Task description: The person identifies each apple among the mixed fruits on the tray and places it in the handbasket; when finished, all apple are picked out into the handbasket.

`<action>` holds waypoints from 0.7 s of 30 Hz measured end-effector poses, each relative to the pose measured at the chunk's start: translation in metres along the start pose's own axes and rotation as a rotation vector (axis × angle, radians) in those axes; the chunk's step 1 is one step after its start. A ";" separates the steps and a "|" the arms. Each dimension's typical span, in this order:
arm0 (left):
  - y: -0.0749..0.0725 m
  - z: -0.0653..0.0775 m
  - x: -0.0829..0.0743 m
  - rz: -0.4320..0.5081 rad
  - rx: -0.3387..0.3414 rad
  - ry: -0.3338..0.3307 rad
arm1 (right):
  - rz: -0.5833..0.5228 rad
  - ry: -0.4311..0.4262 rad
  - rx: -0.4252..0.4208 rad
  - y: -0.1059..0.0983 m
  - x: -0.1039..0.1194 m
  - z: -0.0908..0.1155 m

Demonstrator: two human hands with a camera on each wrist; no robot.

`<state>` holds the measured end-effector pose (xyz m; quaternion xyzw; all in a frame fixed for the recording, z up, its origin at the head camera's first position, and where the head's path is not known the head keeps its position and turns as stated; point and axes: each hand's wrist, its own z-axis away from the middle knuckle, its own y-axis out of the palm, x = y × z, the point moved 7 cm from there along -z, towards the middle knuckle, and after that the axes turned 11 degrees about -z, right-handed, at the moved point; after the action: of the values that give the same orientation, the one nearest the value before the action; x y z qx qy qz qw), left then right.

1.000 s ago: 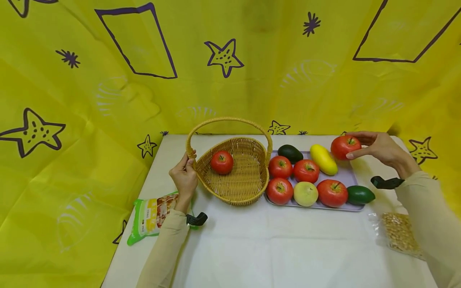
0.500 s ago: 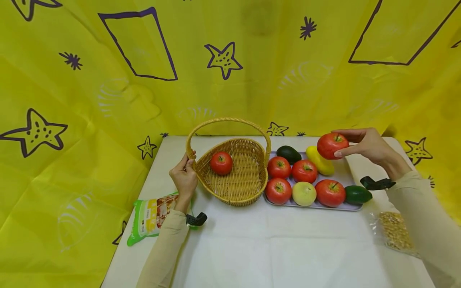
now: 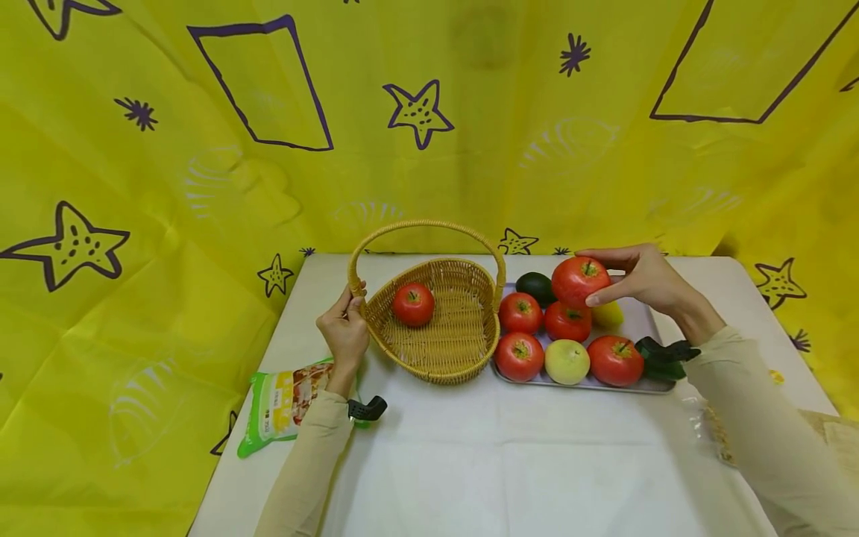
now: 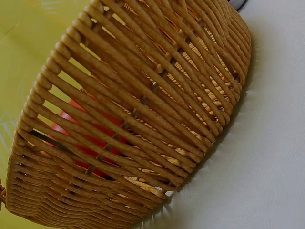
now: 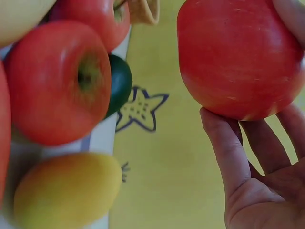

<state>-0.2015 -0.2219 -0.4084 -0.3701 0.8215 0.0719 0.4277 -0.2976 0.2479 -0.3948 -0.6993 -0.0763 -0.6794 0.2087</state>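
Note:
My right hand (image 3: 647,280) grips a red apple (image 3: 579,281) between thumb and fingers, held above the tray's fruit. In the right wrist view the same apple (image 5: 240,57) fills the top right, with fingers (image 5: 228,150) under it. My left hand (image 3: 344,332) grips the wicker basket (image 3: 443,358) where its handle meets the left rim. One red apple (image 3: 413,304) lies inside the basket, and it shows red through the weave in the left wrist view. Beside the basket, a lilac tray (image 3: 640,317) bears several red apples, a pale round fruit (image 3: 567,362) and a yellow mango-like fruit (image 3: 608,315).
A dark green fruit (image 3: 537,286) lies at the tray's back, another green one at its right end, partly behind the wrist camera. A green food bag (image 3: 275,406) lies by the left forearm. The right sleeve partly covers a clear bag (image 3: 714,432). A yellow curtain (image 3: 470,171) hangs behind.
My right hand has carried its apple leftward over the tray, from the back right corner to above the apples there. The left hand and the basket have stayed in place.

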 end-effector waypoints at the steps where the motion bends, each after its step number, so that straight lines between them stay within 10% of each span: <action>1: 0.000 0.000 0.000 0.000 0.000 0.000 | -0.003 0.000 0.006 0.004 0.000 -0.001; 12: 0.007 0.004 0.042 0.008 0.019 -0.003 | 0.025 -0.026 0.084 0.039 0.004 -0.008; 21: 0.007 0.002 0.029 -0.006 -0.001 0.005 | -0.020 -0.029 0.120 0.067 0.014 -0.013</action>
<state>-0.2156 -0.2316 -0.4325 -0.3731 0.8214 0.0700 0.4257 -0.2825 0.1800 -0.3942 -0.6944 -0.1268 -0.6655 0.2424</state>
